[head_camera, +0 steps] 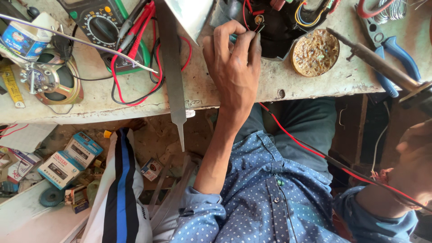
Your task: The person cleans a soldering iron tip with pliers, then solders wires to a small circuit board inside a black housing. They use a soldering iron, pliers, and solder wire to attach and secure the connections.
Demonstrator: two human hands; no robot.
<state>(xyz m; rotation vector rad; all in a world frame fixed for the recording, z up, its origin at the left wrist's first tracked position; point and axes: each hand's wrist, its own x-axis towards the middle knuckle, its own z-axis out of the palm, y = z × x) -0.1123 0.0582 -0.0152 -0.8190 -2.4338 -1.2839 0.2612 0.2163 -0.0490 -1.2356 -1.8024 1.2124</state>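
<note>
Workbench [135, 96]: left hand [234, 58] pinches wire [250, 28]

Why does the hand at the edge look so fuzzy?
Head view: the right hand sits close to the camera at the frame's edge, so it blurs; the left hand on the bench is sharp, in even daylight with soft shadows.

Your left hand [234, 67] rests on the tabletop [252, 85] edge, fingertips pinched on a thin wire at the black device [279, 31] with red and yellow leads. Your right hand [416, 157] sits at the frame's right edge, gripping a soldering iron [373, 60] whose tip hangs just beside the round flux tin [315, 52]. Left of your hand: a metal file [173, 67], a green multimeter [108, 31] with red and black probes, and a bare speaker [56, 83]; blue-handled pliers [391, 49] lie far right.
</note>
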